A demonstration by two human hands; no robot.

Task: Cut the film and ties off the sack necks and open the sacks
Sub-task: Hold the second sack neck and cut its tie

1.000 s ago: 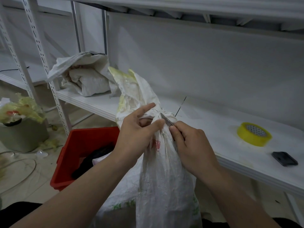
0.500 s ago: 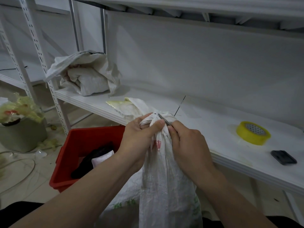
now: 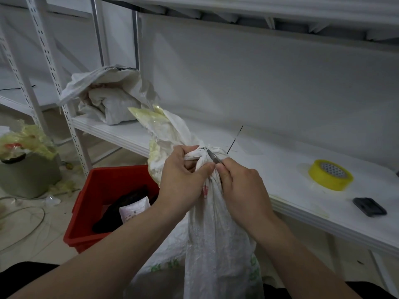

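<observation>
The sack (image 3: pixel 216 234) is that coarse woven plastic cloth, matt white and crinkly with the weave showing. The loose flap above its neck carries a yellowish film (image 3: pixel 146 114) that looks thin, glossy and wrinkled, and the other sack (image 3: pixel 112 100) on the shelf is the same woven stuff. The little blade (image 3: pixel 212 158) is bare grey metal with a dull shine, the crate (image 3: pixel 97 190) is smooth red plastic, the tape roll (image 3: pixel 330 178) is glossy yellow, the shelf board (image 3: pixel 269 165) looks smooth matt white, and the perforated upright (image 3: pixel 54 70) is white-painted metal.
</observation>
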